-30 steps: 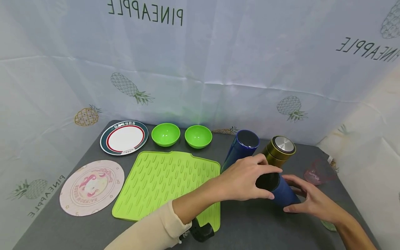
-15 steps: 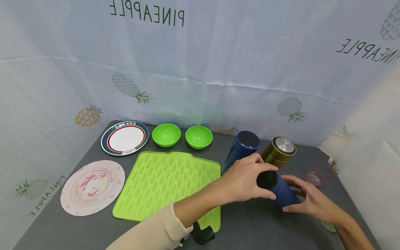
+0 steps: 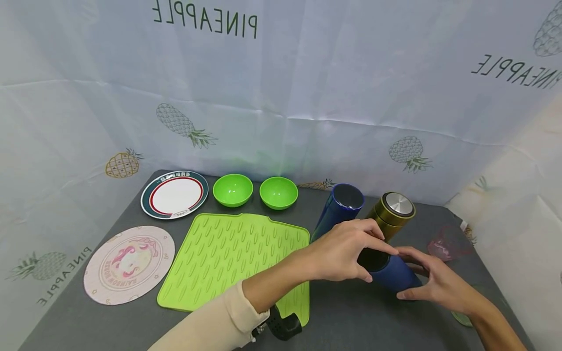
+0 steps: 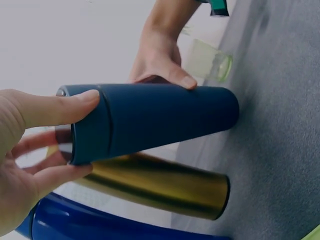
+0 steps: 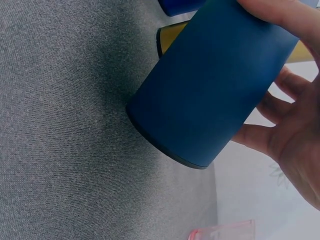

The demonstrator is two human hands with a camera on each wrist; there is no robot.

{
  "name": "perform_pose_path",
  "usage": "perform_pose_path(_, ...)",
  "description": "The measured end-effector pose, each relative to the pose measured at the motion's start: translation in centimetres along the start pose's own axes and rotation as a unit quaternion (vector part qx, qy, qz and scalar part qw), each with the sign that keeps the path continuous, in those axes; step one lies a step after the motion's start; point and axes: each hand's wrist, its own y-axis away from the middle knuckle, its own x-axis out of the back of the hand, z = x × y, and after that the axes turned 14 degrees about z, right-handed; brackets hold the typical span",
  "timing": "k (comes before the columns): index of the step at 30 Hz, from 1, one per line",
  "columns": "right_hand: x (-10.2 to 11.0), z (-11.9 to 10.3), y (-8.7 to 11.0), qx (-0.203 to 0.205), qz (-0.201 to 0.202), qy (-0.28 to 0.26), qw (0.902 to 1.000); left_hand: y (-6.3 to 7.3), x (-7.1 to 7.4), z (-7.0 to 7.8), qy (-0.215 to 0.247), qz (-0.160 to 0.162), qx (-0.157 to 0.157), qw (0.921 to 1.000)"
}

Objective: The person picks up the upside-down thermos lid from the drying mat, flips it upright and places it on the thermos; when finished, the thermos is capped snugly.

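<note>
A matte blue thermos (image 3: 397,274) leans between my two hands over the grey table. My left hand (image 3: 340,251) grips its top end, with the thumb on one side of the capped section (image 4: 91,125) and fingers on the other. Lower down, my right hand (image 3: 434,280) holds the body between thumb and fingers. In the right wrist view the base edge (image 5: 165,150) is tilted; whether it touches the table is unclear. Behind stand a gold thermos (image 3: 388,219) with a silver-topped lid and a glossy blue thermos (image 3: 335,209).
Left of the hands lies a green drying mat (image 3: 232,253). Beyond it sit two green bowls (image 3: 232,190), (image 3: 278,193), a rimmed plate (image 3: 174,195) and a pink round mat (image 3: 129,265). A pink glass (image 3: 442,243) and a greenish glass (image 3: 462,318) stand at right.
My left hand's fingers have turned around the thermos top, the index finger to the right and the thumb to the left. The thermos top has dipped slightly. My right hand stays in place.
</note>
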Motion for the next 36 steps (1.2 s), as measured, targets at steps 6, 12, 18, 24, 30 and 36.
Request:
perform_pose_path(6,-0.06,-0.05,-0.02,-0.007,-0.004,-0.005,1.0000,-0.19,0.20,-0.72,0.019,-0.022,-0.035,0.9990)
perform_pose_path(12,-0.16,-0.19,0.02,-0.007,0.000,0.002,1.0000,-0.28,0.23,-1.05,0.032,-0.030,-0.056,0.9974)
perform_pose_path(18,-0.20,-0.25,0.15,-0.007,-0.002,-0.007,0.9999,-0.27,0.18,-1.08,0.038,-0.030,-0.063,0.9968)
perform_pose_path(24,-0.14,-0.22,0.27,0.004,-0.003,-0.027,0.9996,-0.24,0.13,-1.03,0.037,-0.035,-0.053,0.9973)
perform_pose_path(30,-0.12,0.06,0.18,0.019,-0.002,-0.033,0.9993,0.13,0.08,-0.84,0.029,-0.032,-0.050,0.9978)
perform_pose_path(36,-0.02,0.14,0.48,0.016,0.001,-0.036,0.9992,0.58,0.17,-0.67,0.014,-0.041,-0.040,0.9983)
